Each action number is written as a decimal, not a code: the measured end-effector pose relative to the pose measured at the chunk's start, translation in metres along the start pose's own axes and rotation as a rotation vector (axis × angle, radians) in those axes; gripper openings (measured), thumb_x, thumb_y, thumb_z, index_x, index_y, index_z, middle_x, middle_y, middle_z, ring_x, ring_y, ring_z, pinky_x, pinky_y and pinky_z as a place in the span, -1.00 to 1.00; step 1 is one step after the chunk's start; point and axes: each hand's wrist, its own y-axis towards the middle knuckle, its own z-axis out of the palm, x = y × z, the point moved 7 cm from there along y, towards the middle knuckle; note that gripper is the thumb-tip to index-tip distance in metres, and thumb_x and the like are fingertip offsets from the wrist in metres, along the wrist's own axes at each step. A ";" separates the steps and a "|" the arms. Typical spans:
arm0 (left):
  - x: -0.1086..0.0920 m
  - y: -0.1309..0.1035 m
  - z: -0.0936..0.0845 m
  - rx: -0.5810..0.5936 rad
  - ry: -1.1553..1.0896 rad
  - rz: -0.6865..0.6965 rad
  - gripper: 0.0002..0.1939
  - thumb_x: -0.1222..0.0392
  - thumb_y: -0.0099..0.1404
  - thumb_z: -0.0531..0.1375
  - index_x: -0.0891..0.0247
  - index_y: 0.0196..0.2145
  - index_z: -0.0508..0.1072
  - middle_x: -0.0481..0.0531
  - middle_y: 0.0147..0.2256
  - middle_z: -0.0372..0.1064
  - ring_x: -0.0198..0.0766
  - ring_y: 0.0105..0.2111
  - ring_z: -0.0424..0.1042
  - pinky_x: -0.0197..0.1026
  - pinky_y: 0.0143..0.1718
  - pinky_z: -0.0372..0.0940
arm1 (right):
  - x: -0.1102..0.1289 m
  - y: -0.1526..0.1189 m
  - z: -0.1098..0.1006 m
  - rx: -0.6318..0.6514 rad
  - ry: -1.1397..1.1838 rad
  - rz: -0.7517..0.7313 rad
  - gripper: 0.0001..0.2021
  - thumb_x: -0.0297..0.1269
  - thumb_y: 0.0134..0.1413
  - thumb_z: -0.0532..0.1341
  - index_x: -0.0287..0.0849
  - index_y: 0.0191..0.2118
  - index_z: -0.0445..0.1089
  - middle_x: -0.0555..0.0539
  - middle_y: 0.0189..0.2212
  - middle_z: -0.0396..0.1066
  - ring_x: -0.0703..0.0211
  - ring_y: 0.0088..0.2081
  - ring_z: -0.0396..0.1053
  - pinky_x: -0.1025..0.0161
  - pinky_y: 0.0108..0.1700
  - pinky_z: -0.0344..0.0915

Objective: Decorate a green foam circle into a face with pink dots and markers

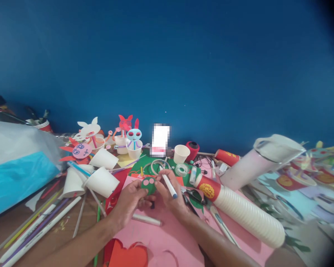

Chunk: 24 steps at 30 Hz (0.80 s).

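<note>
Between the fingers of my left hand [130,198] is a green paper disc [147,188] with two pink dots on it. My right hand [171,193] holds a white marker [169,186] with a blue end, and its fingertips are at the disc's right edge. Under both hands lies pink paper [167,237], and a white stick [146,219] rests on it just below them. A red paper piece with a curved cut edge [128,256] is at the front.
Paper cups [101,181] and paper animal figures [134,139] stand at the left and back. On the right are a stack of cups [247,211], scissors [196,195], a tape roll [182,169] and a pitcher [247,167]. Pens and straws [41,230] lie at the left.
</note>
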 end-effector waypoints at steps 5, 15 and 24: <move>-0.003 -0.003 0.005 0.058 -0.028 -0.009 -0.68 0.31 0.02 0.23 0.32 -0.23 0.28 0.04 -0.43 0.41 -0.25 -0.53 0.45 -0.26 -0.55 0.34 | 0.002 -0.001 0.005 0.046 0.059 0.017 -0.83 -0.35 0.02 0.12 -0.12 -0.21 0.17 0.03 -0.38 0.28 0.26 -0.38 0.29 0.32 -0.33 0.26; 0.001 -0.002 0.004 0.052 -0.040 -0.017 -0.76 0.27 0.05 0.21 0.38 -0.27 0.37 0.02 -0.50 0.39 -0.30 -0.56 0.42 -0.31 -0.58 0.29 | 0.000 -0.003 0.011 0.065 0.053 0.024 -0.83 -0.33 0.03 0.12 -0.12 -0.21 0.19 0.03 -0.39 0.30 0.25 -0.38 0.31 0.31 -0.32 0.28; 0.005 0.000 -0.002 0.006 -0.074 -0.110 -0.88 0.31 0.12 0.12 0.40 -0.33 0.33 0.15 -0.52 0.46 -0.30 -0.65 0.40 -0.38 -0.73 0.15 | 0.021 0.001 -0.019 -0.019 -0.050 -0.102 -0.71 -0.17 0.18 -0.05 -0.05 -0.17 0.38 -0.06 -0.32 0.41 0.09 -0.19 0.35 0.18 -0.10 0.27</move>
